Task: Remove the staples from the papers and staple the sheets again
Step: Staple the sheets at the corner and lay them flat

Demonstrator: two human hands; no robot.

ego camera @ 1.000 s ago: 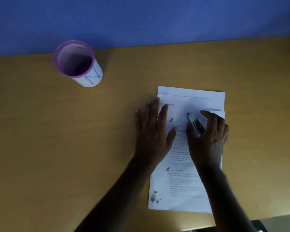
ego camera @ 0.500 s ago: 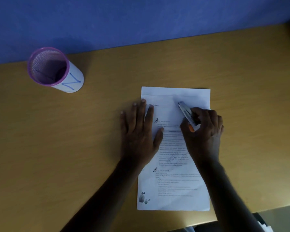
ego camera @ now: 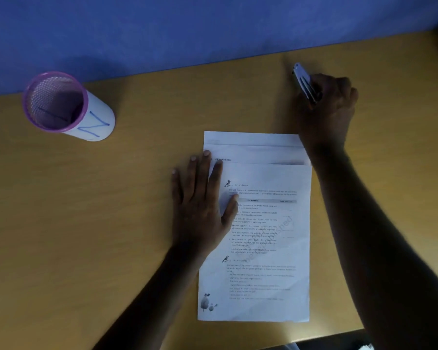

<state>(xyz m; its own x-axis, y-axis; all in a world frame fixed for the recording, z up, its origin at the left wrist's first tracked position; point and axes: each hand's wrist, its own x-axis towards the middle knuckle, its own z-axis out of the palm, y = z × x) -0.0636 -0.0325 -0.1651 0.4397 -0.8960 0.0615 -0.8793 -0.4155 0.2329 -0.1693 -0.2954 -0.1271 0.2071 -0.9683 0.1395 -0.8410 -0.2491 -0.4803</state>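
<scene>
White printed sheets (ego camera: 263,236) are lying on the wooden bench (ego camera: 111,223) nearest you, top sheet offset lower than the one beneath. Your left hand (ego camera: 202,200) is pressing flat on their left edge, fingers straight. Further back, your right hand (ego camera: 326,104) is gripping the stapler (ego camera: 304,82) over bare bench. A purple-rimmed mesh cup (ego camera: 61,104) is standing far left.

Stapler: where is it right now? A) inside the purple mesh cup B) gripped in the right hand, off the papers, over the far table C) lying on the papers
B: the right hand grips the stapler over bare table, beyond the papers.
</scene>
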